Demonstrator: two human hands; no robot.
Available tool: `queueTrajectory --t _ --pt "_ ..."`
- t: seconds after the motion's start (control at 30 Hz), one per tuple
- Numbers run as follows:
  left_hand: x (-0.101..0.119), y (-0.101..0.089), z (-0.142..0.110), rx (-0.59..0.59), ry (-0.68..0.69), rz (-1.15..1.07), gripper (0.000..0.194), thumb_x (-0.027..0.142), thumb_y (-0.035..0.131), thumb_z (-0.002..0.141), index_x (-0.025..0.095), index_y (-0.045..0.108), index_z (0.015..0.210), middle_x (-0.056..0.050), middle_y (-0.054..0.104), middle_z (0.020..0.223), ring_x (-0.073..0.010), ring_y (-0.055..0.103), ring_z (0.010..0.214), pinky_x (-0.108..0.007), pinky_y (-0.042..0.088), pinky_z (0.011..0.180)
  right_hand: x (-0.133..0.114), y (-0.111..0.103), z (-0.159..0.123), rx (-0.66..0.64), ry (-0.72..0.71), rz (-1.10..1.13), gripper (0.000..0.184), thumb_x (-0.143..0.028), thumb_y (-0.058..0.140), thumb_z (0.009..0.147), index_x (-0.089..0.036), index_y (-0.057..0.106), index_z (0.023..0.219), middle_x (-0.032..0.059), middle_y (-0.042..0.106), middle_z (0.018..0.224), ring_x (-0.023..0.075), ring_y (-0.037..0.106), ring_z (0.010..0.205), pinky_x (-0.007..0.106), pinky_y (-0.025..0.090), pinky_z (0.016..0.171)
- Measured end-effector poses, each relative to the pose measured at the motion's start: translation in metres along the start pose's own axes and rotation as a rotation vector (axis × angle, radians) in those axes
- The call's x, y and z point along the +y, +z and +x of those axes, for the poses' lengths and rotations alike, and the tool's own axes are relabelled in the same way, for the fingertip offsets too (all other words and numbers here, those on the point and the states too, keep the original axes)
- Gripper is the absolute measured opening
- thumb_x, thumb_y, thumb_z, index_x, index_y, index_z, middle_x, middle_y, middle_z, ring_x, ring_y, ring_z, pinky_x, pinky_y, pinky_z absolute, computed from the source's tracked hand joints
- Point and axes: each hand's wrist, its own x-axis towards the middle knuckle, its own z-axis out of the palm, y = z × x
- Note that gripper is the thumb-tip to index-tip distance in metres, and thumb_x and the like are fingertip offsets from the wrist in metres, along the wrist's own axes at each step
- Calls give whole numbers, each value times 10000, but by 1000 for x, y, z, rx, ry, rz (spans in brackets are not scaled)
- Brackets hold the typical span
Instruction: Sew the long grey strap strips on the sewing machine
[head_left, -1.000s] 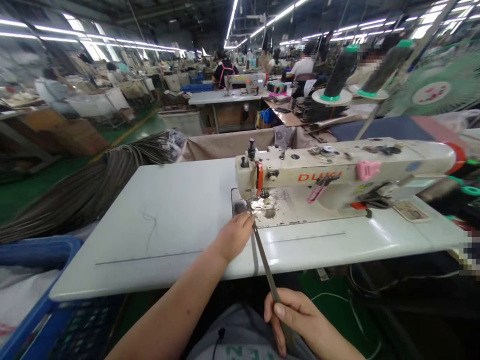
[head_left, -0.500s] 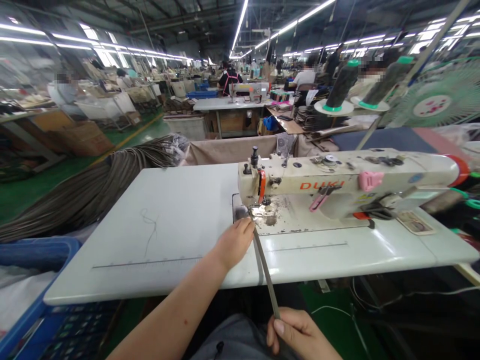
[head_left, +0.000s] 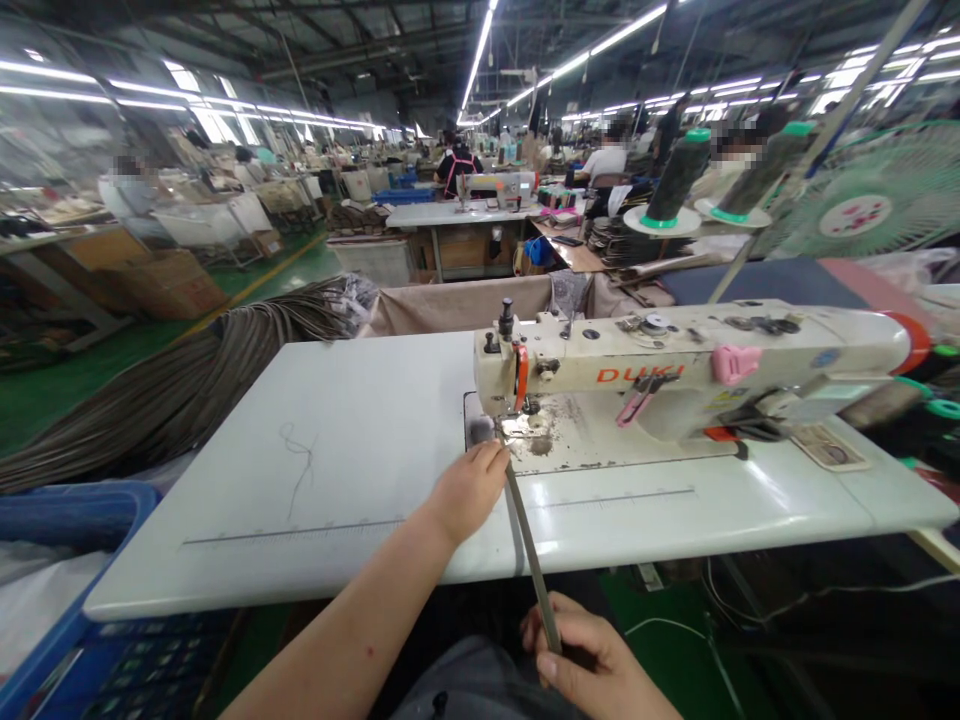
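Observation:
A narrow grey-brown fabric strip (head_left: 531,540) runs from beneath the needle area of a sewing machine (head_left: 645,370) down past the table's front edge. My left hand (head_left: 471,487) rests on the table just in front of the presser foot, its fingers closed on the strip's far end. Below the table edge, my right hand (head_left: 581,655) grips the lower part of the strip between thumb and fingers and holds it taut. The strip's tip under the foot is hidden by my left fingers.
Loose thread (head_left: 300,465) lies on the white tabletop (head_left: 360,420). A large bundle of grey-brown strips (head_left: 165,370) hangs at the left, above a blue crate (head_left: 127,510). Thread cones (head_left: 679,180) and a fan (head_left: 862,215) stand at the right. Several people work farther back.
My right hand has shifted its hold slightly up the strip, its fingers now further around it. My left hand stays almost in place by the presser foot.

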Motion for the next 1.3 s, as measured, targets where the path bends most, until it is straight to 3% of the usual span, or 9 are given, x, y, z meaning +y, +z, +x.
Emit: queueTrajectory --t 0.13,0.27,0.33,0.47,0.6,0.7,0.9,1.07,1.3 --pt "1 -2 1 -31 -1 -18 265 168 480 1020 145 587 1261 -150 674 1264 -261 646 1253 -426 535 1113 0 3 3 76 34 27 372 -575 713 918 -211 792 929 91 724 939 264 671 941 377 501 877" --pt "1 -4 1 -24 -24 -49 247 161 491 1012 153 590 1239 -155 661 1283 -254 653 1241 -420 534 1115 7 7 2 -1 135 331 471 -623 629 958 -189 714 1121 66 752 725 202 659 640 320 488 657" --pt "0 -3 1 -26 -29 -68 241 157 498 1006 157 592 1227 -155 660 1284 -255 654 1242 -427 532 1120 7 9 1 -29 143 346 471 -622 612 968 -168 732 1005 64 738 682 183 629 598 305 471 633" --pt "-1 -1 0 -29 -39 -89 283 159 488 1005 172 576 1274 -148 655 1299 -257 641 1269 -444 533 1125 2 9 -2 -92 112 44 467 -573 666 948 -158 789 771 71 729 796 215 663 792 327 493 772" --pt "-2 0 -2 -26 -33 -77 297 158 476 1012 148 563 1296 -152 650 1305 -257 632 1285 -424 525 1133 -2 10 -4 -199 201 -105 309 -481 738 909 -190 824 850 57 723 915 241 685 902 333 512 838" --pt "-2 0 -2 -27 -33 -66 290 169 471 1021 129 564 1293 -164 645 1314 -260 632 1281 -415 526 1130 -7 11 -6 -189 187 -86 317 -474 719 927 -185 813 836 73 726 939 246 686 927 342 515 861" --pt "-2 0 -2 -61 -40 -97 281 180 448 1025 180 582 1273 -136 665 1277 -259 641 1268 -449 534 1123 -14 8 -13 -86 196 256 466 -617 607 976 -170 693 1073 -4 660 621 160 605 556 287 455 622" --pt "-2 0 -3 -52 -39 -89 282 175 455 1023 173 580 1276 -133 661 1281 -257 644 1260 -430 533 1123 -19 4 -12 -97 54 -17 464 -599 666 949 -175 776 795 58 702 789 209 651 778 313 469 737" --pt "-2 -1 -2 -75 -31 -74 259 151 472 1017 149 593 1246 -145 664 1281 -252 642 1262 -414 525 1125 -18 5 -16 -163 32 -53 479 -603 654 960 -185 840 817 66 703 817 216 660 819 318 472 773"
